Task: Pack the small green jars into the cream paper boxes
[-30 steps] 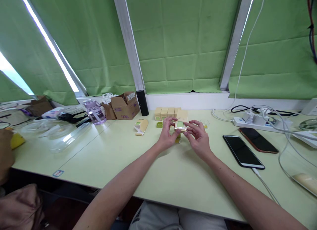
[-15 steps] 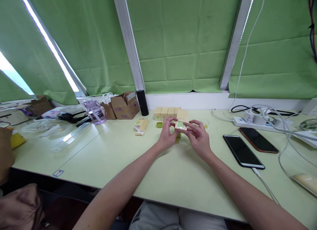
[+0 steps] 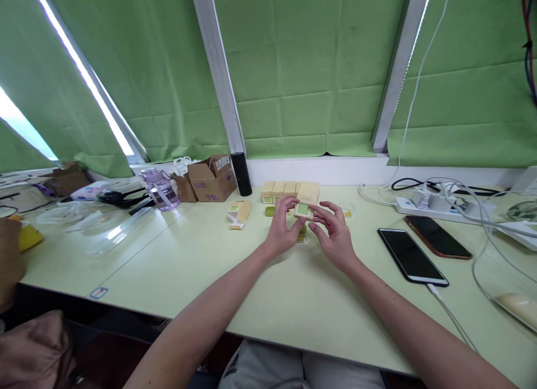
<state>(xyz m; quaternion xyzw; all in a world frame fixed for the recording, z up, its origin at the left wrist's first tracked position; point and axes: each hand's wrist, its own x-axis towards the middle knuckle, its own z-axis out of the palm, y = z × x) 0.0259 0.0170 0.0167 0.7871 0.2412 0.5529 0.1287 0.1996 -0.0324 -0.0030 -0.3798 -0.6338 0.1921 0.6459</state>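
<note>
A small cream box with a green label [image 3: 302,210] is held up over the table between both hands. My left hand [image 3: 284,226] grips its left side, fingers at the top and thumb below. My right hand [image 3: 333,232] has its fingertips on the box's right edge, the thumb lower. Beneath the box, a small clear container with green content [image 3: 302,235] is partly hidden. Behind stand several small tan boxes [image 3: 279,191] in a row and a larger tan box [image 3: 309,192]. A green item [image 3: 269,210] lies beside my left hand.
An opened tan carton [image 3: 240,214] lies to the left, a small clear case [image 3: 347,209] to the right. Farther out are a cardboard box [image 3: 212,179], a black cylinder [image 3: 241,174], a purple bottle [image 3: 160,189], two phones [image 3: 413,256] and a power strip [image 3: 444,207] with cables.
The box in my hands has tilted and shifted slightly left, its green label now facing me more. My right thumb has moved down and away from my left thumb.
</note>
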